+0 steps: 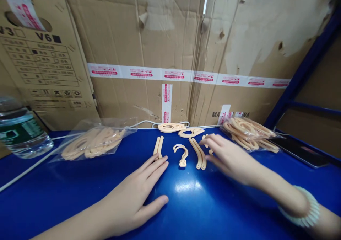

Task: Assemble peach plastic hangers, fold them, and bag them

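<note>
My left hand [138, 193] lies with its fingers stretched out, the fingertips at the lower end of two pale wooden-coloured hanger arms [159, 145]. To their right, two hanger hooks [182, 153] rest side by side on the blue table. Past the hooks, another pair of curved hanger arms [198, 153] lies next to my right hand [230, 158]. That hand is over some small hanger parts [206, 137], its thumb and fingers apart, slightly blurred; its fingers partly cover the parts. Two folded hangers [170, 127] [190, 132] sit at the back.
Clear bags of hanger parts stand at left [93, 142] and right [247, 133]. A water bottle [21, 129] is at the far left, a dark flat device [301, 153] at the far right. White cable [29, 172] runs along the table. Cardboard [146, 101] forms the back wall.
</note>
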Motion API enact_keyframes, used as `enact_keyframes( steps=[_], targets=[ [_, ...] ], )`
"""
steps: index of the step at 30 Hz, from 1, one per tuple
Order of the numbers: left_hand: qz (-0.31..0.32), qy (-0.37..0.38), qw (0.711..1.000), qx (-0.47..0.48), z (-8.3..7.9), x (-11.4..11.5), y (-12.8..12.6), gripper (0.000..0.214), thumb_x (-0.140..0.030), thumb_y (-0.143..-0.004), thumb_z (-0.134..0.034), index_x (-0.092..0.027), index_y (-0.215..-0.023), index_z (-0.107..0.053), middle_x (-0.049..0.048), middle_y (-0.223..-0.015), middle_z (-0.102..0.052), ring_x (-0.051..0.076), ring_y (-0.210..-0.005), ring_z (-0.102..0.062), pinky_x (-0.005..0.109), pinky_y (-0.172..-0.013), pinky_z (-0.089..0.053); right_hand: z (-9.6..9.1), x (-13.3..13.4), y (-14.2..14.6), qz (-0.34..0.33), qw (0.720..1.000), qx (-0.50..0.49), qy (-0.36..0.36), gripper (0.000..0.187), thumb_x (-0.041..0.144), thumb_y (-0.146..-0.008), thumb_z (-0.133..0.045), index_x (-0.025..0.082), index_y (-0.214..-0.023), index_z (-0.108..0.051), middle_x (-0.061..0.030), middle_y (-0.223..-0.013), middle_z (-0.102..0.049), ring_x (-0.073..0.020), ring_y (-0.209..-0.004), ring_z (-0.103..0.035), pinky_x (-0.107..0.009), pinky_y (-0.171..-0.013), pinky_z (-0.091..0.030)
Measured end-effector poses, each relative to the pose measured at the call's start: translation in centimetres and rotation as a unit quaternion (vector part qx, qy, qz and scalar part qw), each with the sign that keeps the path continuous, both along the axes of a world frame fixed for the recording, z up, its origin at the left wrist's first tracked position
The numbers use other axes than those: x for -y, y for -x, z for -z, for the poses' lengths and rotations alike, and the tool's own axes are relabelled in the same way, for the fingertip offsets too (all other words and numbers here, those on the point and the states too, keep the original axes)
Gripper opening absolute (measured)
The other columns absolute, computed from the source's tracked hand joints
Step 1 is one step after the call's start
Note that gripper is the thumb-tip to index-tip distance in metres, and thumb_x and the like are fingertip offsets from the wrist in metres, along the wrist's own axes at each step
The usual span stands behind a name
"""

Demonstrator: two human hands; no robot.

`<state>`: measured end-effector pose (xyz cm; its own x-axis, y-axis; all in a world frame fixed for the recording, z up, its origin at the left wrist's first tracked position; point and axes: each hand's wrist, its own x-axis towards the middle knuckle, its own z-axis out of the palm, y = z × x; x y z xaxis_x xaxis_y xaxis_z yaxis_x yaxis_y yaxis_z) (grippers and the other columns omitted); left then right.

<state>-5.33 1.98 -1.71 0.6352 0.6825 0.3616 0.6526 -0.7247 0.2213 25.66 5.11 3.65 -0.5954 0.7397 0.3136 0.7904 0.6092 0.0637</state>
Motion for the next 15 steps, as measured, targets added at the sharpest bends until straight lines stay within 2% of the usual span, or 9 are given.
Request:
enact_keyframes(
  steps=[2,4,8,15],
  targets=[
    [0.006,0.011,1.000,-0.012,0.0,-0.1,0.0,0.065,-0.041,-0.095,-0.054,-0.024,-0.152,-0.029,0.0077,-0.156,-0.036,0.032,-0.144,-0.030,0.052,-0.112,-0.038,0.2,1.6,2.1,-0.076,0.997,0.012,0.032,0.032,0.032,-0.099,-0.047,0.018,-0.127,-0.052,-0.0140,-0.119,-0.059,-0.0288,-0.108,-0.056,-0.048,-0.091,-0.048],
    [0.008,0.021,0.999,-0.022,0.0,-0.1,0.0,0.066,-0.042,-0.095,-0.054,-0.023,-0.152,-0.029,0.0081,-0.156,-0.034,0.032,-0.144,-0.029,0.053,-0.112,-0.037,0.6,2.8,3.6,-0.102,0.993,0.033,0.051,0.039,0.038,-0.099,-0.047,0.021,-0.133,-0.050,-0.0134,-0.130,-0.056,-0.0312,-0.119,-0.050,-0.053,-0.100,-0.042],
    [-0.009,0.027,1.000,-0.011,-0.2,0.0,-0.2,0.065,-0.042,-0.093,-0.055,-0.023,-0.151,-0.032,0.0078,-0.156,-0.035,0.031,-0.144,-0.029,0.053,-0.113,-0.036,1.6,3.6,4.4,-0.078,0.993,0.061,0.070,0.050,0.049,-0.099,-0.042,0.023,-0.142,-0.045,-0.0125,-0.146,-0.047,-0.0345,-0.133,-0.040,-0.059,-0.109,-0.031],
    [-0.007,0.030,0.999,-0.017,-0.2,0.1,-0.3,0.064,-0.043,-0.094,-0.054,-0.023,-0.151,-0.032,0.0056,-0.156,-0.034,0.029,-0.145,-0.029,0.049,-0.115,-0.035,1.8,2.3,4.2,-0.060,0.991,0.071,0.101,0.066,0.062,-0.097,-0.034,0.020,-0.148,-0.039,-0.0124,-0.153,-0.040,-0.0365,-0.141,-0.030,-0.061,-0.113,-0.027]
  ],
)
